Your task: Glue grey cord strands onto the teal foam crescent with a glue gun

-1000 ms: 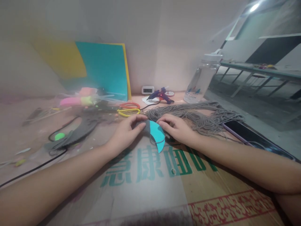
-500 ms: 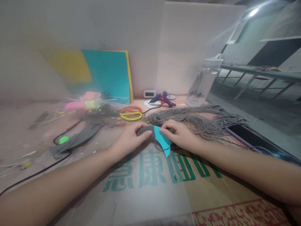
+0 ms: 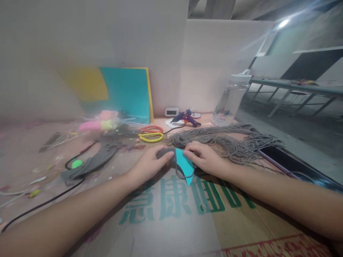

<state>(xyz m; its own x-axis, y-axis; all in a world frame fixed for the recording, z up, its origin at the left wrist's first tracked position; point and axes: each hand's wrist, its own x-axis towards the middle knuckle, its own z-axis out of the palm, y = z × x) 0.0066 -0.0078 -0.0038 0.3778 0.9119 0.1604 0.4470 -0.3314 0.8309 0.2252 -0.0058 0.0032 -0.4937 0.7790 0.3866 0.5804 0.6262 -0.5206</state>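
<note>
A small teal fin-shaped foam piece (image 3: 184,166) with a grey part behind it lies on a cardboard sheet (image 3: 187,214) printed with green characters. My left hand (image 3: 150,162) curls round its grey left side, fingers pressed on it. My right hand (image 3: 203,157) presses on its right edge, fingertips bent against the teal foam. A thin grey cord loops beneath the piece. Both hands rest on the cardboard.
A bundle of grey cord (image 3: 225,139) lies behind my right hand, a phone (image 3: 289,164) to its right. Behind stand a water bottle (image 3: 230,101), glue gun (image 3: 186,117), small clock (image 3: 171,111), scissors (image 3: 151,132), teal and yellow sheets (image 3: 125,92). Foam scraps and cable (image 3: 88,160) lie left.
The view has tilted slightly, so everything sits lower in frame. My hands have closed in a little tighter on the teal and grey piece, which has turned slightly.
</note>
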